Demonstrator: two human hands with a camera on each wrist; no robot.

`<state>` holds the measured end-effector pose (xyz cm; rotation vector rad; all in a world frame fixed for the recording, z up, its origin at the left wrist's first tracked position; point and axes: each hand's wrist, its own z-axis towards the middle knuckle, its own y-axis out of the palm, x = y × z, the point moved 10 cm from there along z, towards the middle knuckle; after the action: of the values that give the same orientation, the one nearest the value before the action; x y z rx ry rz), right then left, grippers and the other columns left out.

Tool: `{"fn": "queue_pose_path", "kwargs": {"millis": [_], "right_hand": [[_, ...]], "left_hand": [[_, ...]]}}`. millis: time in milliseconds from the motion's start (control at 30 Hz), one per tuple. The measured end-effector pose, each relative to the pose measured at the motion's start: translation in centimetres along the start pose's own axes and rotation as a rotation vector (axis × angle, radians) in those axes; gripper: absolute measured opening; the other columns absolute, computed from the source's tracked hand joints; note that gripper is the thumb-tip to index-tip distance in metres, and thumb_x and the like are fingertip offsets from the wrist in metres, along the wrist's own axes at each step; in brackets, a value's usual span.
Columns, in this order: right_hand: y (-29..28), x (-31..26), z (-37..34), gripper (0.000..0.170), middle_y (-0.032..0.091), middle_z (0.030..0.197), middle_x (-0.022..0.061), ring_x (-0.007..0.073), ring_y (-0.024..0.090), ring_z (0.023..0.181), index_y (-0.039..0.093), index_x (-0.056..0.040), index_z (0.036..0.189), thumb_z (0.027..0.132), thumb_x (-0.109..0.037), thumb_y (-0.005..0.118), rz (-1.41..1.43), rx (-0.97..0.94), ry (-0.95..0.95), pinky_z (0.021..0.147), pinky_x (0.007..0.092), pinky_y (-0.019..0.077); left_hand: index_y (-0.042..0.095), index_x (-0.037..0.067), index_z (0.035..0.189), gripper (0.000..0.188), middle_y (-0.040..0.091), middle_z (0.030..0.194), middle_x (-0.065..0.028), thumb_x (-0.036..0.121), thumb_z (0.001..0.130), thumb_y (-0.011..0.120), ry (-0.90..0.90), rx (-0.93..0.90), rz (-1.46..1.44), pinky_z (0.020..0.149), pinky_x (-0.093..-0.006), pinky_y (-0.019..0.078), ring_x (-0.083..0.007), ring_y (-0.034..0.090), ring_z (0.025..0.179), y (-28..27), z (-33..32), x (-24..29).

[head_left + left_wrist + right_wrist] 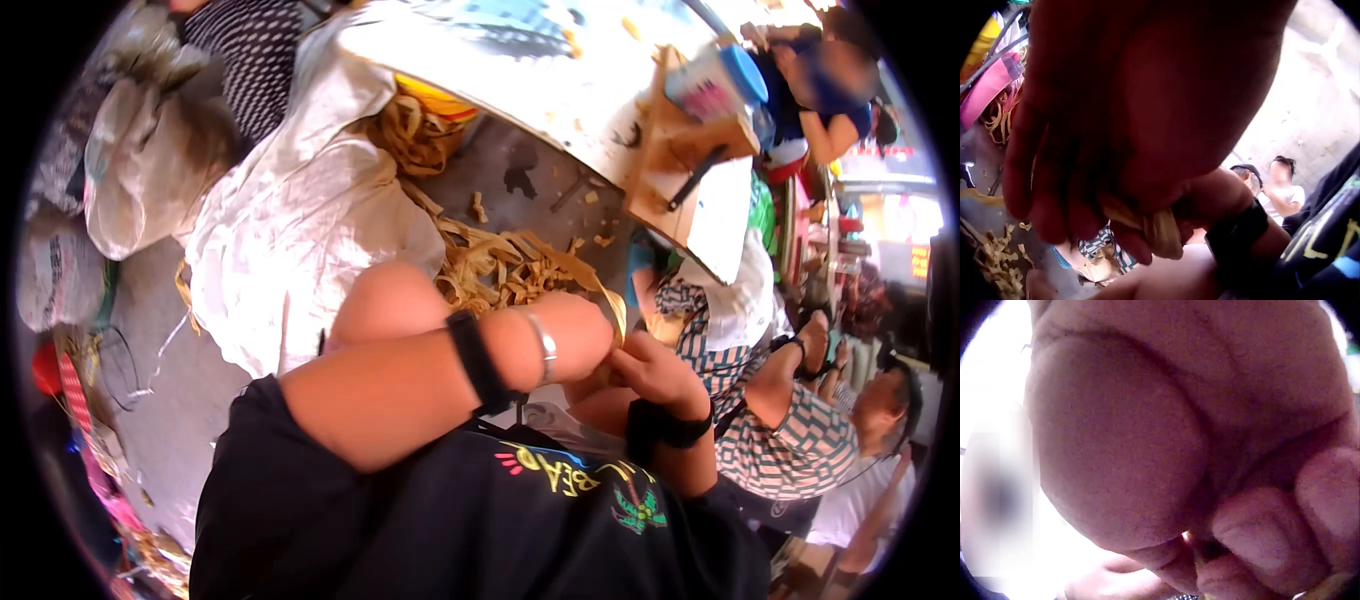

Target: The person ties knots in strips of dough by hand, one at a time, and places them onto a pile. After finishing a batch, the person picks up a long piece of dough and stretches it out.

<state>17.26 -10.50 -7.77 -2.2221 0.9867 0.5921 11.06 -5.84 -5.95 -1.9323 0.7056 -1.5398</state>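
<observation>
- Yellow strip (617,312): I have it right of centre in the head view, running down to the two hands; in the left wrist view it shows folded, a little below the middle of the frame.
- Right hand (660,375): its fingers are curled close together and pinch the strip, as far as my head feed shows (the right wrist camera gives me mostly palm).
- Left hand (565,335): bent over the same work, the fold seemingly nipped at its fingertips; in that shadow I cannot tell how firmly.
- For a good result, I would pin the fold lightly on one side and guide the free length with the other, since a thin, limp strip probably creases or splits under a hard tug.
- I'd lay each turn flat before drawing it snug.
- Loose strips (490,268) lie heaped near the centre of the head view, beside the white sack (300,230); the trailing length could snag there, so I'd lift it clear.
- Short pieces (1004,262) lie at the lower left of the left wrist view, apart from the hands.
</observation>
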Motion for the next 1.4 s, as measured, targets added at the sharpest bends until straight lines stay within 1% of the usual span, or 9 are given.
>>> {"fn": "queue_pose_path", "kwargs": {"millis": [100, 133, 367, 567, 600, 767, 833, 1133, 1400], "right_hand": [[1.9, -3.1, -1.5, 0.034, 0.070, 0.080, 0.0166, 0.0303, 0.066, 0.070, 0.067, 0.0044, 0.099, 0.101, -0.026, 0.052, -0.325, 0.007, -0.078, 0.065, 0.0408, 0.0511], [2.8, -4.0, -1.9, 0.034, 0.071, 0.082, 0.0178, 0.0331, 0.067, 0.071, 0.068, 0.0039, 0.101, 0.101, -0.026, 0.052, -0.394, -0.054, -0.042, 0.066, 0.0425, 0.0515], [4.9, -7.6, -2.7, 0.028, 0.071, 0.089, 0.0210, 0.0371, 0.068, 0.082, 0.069, 0.0012, 0.104, 0.099, -0.023, 0.056, -0.288, -0.099, -0.094, 0.073, 0.0418, 0.0520], [5.2, -5.9, -3.0, 0.024, 0.069, 0.087, 0.0220, 0.0367, 0.068, 0.080, 0.069, 0.0018, 0.101, 0.097, -0.019, 0.057, -0.189, -0.083, -0.104, 0.071, 0.0424, 0.0513], [5.1, -5.7, -2.6, 0.024, 0.067, 0.081, 0.0214, 0.0333, 0.068, 0.076, 0.068, 0.0024, 0.098, 0.097, -0.018, 0.057, -0.183, -0.074, -0.103, 0.069, 0.0412, 0.0509], [5.1, -4.9, -0.5, 0.026, 0.067, 0.081, 0.0234, 0.0354, 0.067, 0.075, 0.069, 0.0031, 0.098, 0.098, -0.019, 0.056, -0.219, -0.083, -0.130, 0.069, 0.0414, 0.0512], [5.0, -5.0, 0.5, 0.031, 0.067, 0.082, 0.0262, 0.0432, 0.065, 0.076, 0.070, 0.0024, 0.095, 0.098, -0.025, 0.057, -0.173, -0.047, -0.203, 0.068, 0.0449, 0.0512], [5.2, -4.7, -0.2, 0.023, 0.069, 0.094, 0.0232, 0.0364, 0.068, 0.087, 0.067, 0.0033, 0.105, 0.097, -0.014, 0.054, -0.252, -0.100, -0.133, 0.078, 0.0395, 0.0523], [6.2, -4.3, 0.3, 0.032, 0.066, 0.081, 0.0272, 0.0461, 0.064, 0.077, 0.071, 0.0024, 0.094, 0.099, -0.024, 0.054, -0.220, 0.032, -0.264, 0.068, 0.0500, 0.0504]], "left_hand": [[0.079, 0.007, 0.097, 0.024, 0.075, 0.102, -0.0152, 0.019, 0.077, 0.071, 0.035, -0.143, -0.015, 0.076, -0.0401, 0.0562, -0.0323, 0.073, 0.091, 1.0, -1.4, 1.5], [0.077, 0.004, 0.090, 0.018, 0.073, 0.088, -0.0181, 0.014, 0.080, 0.066, 0.081, -0.137, -0.017, 0.071, -0.0429, 0.0556, -0.0357, 0.071, 0.082, 1.1, -2.1, 2.1], [0.069, -0.004, 0.121, 0.037, 0.071, 0.119, -0.0190, 0.020, 0.093, 0.062, 0.140, -0.581, 0.219, 0.096, -0.0444, 0.0507, -0.0309, 0.067, 0.112, 8.1, -1.4, 4.8], [0.079, 0.013, 0.080, 0.009, 0.074, 0.083, -0.0095, 0.018, 0.074, 0.076, 0.140, -0.107, 0.001, 0.065, -0.0430, 0.0558, -0.0315, 0.071, 0.076, 5.9, -2.6, 2.6], [0.079, 0.012, 0.079, 0.008, 0.074, 0.080, -0.0110, 0.016, 0.073, 0.074, 0.072, -0.206, 0.012, 0.066, -0.0423, 0.0559, -0.0310, 0.071, 0.075, 5.7, -3.0, 2.0], [0.077, 0.002, 0.095, 0.019, 0.075, 0.095, -0.0126, 0.013, 0.081, 0.070, 0.096, -0.224, 0.034, 0.071, -0.0403, 0.0578, -0.0277, 0.073, 0.084, 2.2, -4.8, 2.2], [0.079, 0.008, 0.097, 0.023, 0.075, 0.098, -0.0122, 0.015, 0.076, 0.075, 0.041, -0.190, 0.089, 0.074, -0.0406, 0.0581, -0.0283, 0.073, 0.090, 2.2, -4.4, 1.2], [0.080, 0.010, 0.097, 0.023, 0.075, 0.098, -0.0113, 0.014, 0.074, 0.075, 0.042, -0.122, 0.132, 0.076, -0.0392, 0.0577, -0.0279, 0.073, 0.091, 3.8, -3.6, 1.7], [0.079, 0.009, 0.096, 0.023, 0.076, 0.096, -0.0122, 0.015, 0.074, 0.075, -0.020, -0.197, 0.133, 0.075, -0.0396, 0.0577, -0.0291, 0.073, 0.090, 2.7, -4.5, 1.1]]}}
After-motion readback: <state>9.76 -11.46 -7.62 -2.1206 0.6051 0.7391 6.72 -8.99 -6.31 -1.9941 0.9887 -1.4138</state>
